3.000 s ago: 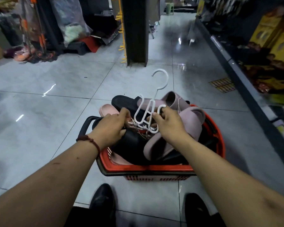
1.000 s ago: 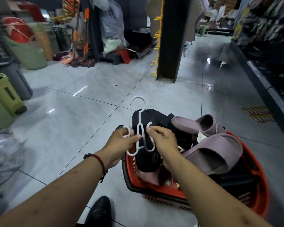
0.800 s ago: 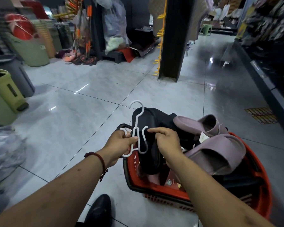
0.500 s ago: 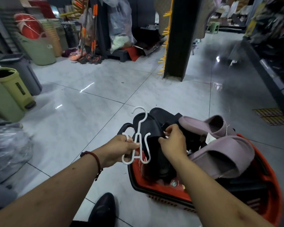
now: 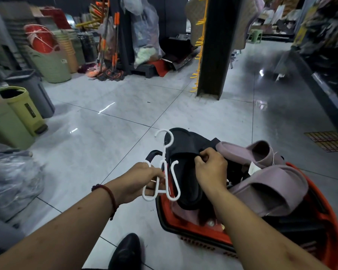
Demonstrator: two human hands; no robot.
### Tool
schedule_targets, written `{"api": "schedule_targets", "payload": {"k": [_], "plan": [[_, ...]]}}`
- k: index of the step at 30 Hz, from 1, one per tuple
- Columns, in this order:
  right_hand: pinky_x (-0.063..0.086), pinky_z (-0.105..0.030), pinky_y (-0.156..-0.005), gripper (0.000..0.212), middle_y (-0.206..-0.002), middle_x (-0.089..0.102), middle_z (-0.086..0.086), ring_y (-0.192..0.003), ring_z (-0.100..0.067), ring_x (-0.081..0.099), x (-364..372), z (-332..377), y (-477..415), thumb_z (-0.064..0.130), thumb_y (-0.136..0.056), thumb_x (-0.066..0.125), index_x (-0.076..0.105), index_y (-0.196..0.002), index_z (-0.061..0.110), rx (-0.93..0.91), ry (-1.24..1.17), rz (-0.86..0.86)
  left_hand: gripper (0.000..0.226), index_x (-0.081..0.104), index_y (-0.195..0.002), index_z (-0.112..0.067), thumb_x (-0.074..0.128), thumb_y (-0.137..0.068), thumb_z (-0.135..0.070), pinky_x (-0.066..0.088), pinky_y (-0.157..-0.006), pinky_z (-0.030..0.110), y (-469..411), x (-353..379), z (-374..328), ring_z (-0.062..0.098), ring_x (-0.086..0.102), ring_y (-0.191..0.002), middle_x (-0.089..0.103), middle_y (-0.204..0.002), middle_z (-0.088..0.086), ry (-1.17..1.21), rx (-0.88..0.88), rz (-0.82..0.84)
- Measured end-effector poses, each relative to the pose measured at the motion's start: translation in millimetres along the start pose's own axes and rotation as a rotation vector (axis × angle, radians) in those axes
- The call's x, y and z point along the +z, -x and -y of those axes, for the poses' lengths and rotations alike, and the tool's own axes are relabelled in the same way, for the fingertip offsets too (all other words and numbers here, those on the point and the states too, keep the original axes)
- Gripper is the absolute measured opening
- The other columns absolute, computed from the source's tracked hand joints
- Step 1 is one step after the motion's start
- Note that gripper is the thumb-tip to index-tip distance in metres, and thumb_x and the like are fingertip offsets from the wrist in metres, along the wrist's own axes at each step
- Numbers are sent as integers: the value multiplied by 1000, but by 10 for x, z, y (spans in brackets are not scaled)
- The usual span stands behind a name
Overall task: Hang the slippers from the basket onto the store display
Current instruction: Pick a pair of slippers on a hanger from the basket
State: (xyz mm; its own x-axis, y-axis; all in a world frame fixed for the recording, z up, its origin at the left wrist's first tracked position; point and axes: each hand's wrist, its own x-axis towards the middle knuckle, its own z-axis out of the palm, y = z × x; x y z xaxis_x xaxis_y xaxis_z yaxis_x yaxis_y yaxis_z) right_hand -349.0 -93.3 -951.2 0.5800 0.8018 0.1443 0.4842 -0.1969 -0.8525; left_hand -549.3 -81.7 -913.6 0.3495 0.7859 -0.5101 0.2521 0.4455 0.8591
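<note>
A red basket (image 5: pixel 334 244) with a black rim sits on the tiled floor at lower right, piled with slippers. My left hand (image 5: pixel 139 180) grips a white plastic slipper hanger (image 5: pixel 164 172), its hook pointing up. My right hand (image 5: pixel 211 168) pinches the strap of a black slipper (image 5: pixel 185 152) that lies on top of the pile, just right of the hanger. Two mauve slippers (image 5: pixel 269 184) rest to the right in the basket. A black display post with yellow hooks (image 5: pixel 198 43) stands ahead on the floor.
Green and grey bins (image 5: pixel 21 110) line the left. A clear plastic bag (image 5: pixel 12 180) lies at near left. Tubs, mops and bagged goods stand at the back left. A dark shelf unit (image 5: pixel 324 78) runs along the right. My black shoe (image 5: pixel 125 252) is below.
The view swung left and up. My right hand let go of the hanger and moved onto the black slipper's strap. My left hand kept the hanger, now lower and left.
</note>
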Motion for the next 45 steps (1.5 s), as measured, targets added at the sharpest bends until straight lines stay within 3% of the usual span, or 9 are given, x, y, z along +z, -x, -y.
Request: {"api": "schedule_targets", "payload": {"k": [6,10,18,23,27,30,34,38,45], "plan": [[38,-13,-60,4,-86,60,-9,-73,-22,56,-72,55,70,11,-81,61,63,-82,15,-100,-28,47,6,62,-85,1,60,-88,-4,52,-90,60,-56,33,-58,34,69,-78,68,-82,21,77,56,-131],[58,-45,-64,8,-84,56,-1,-66,-28,65,-187,46,119,23,-74,55,60,-79,25,-114,-77,97,11,59,-75,-4,58,-86,-2,54,-69,43,-63,134,-123,31,64,-70,65,-76,20,110,119,-231],[59,-45,-55,21,-85,58,-17,-55,-22,67,-497,-120,155,-1,-82,57,56,-78,20,-141,-86,145,27,56,-85,-11,65,-63,-25,56,-77,48,-136,282,-249,23,54,-73,52,-77,11,31,266,-331],[54,-37,-61,19,-78,60,-9,-62,-28,63,-595,-162,167,8,-75,65,53,-75,23,-178,66,217,33,52,-87,-13,72,-68,-31,55,-86,54,-157,279,-250,25,58,-75,55,-80,11,-1,281,-280],[53,-37,-81,16,-113,43,2,-81,-21,59,-664,-123,177,15,-75,70,56,-84,19,-228,193,281,28,54,-80,-8,75,-84,-26,51,-96,46,-143,301,-272,25,67,-91,67,-88,9,-51,357,-353],[53,-40,-79,26,-125,35,4,-84,-20,56,-696,-18,204,13,-73,65,51,-95,15,-320,170,155,59,62,-96,5,76,-71,-47,51,-100,52,-110,306,-330,31,71,-101,73,-101,19,-29,409,-350],[49,-29,-80,54,-131,36,9,-101,-10,51,-746,184,196,14,-70,61,48,-122,18,-428,67,52,45,61,-83,-3,76,-78,-45,54,-94,47,-103,366,-356,29,71,-91,73,-86,9,-95,434,-337],[47,-28,-86,38,-127,45,14,-92,-8,53,-755,267,146,38,-81,59,63,-117,24,-397,-40,101,37,42,-67,-22,68,-94,-26,41,-76,28,-150,432,-289,6,51,-63,48,-64,-11,-244,486,-369],[44,-27,-82,25,-108,55,8,-101,-14,52,-739,372,120,48,-86,68,75,-95,25,-530,193,56,60,50,-82,3,71,-84,-53,52,-95,53,-89,376,-321,20,71,-86,60,-76,4,-185,600,-279]]}}
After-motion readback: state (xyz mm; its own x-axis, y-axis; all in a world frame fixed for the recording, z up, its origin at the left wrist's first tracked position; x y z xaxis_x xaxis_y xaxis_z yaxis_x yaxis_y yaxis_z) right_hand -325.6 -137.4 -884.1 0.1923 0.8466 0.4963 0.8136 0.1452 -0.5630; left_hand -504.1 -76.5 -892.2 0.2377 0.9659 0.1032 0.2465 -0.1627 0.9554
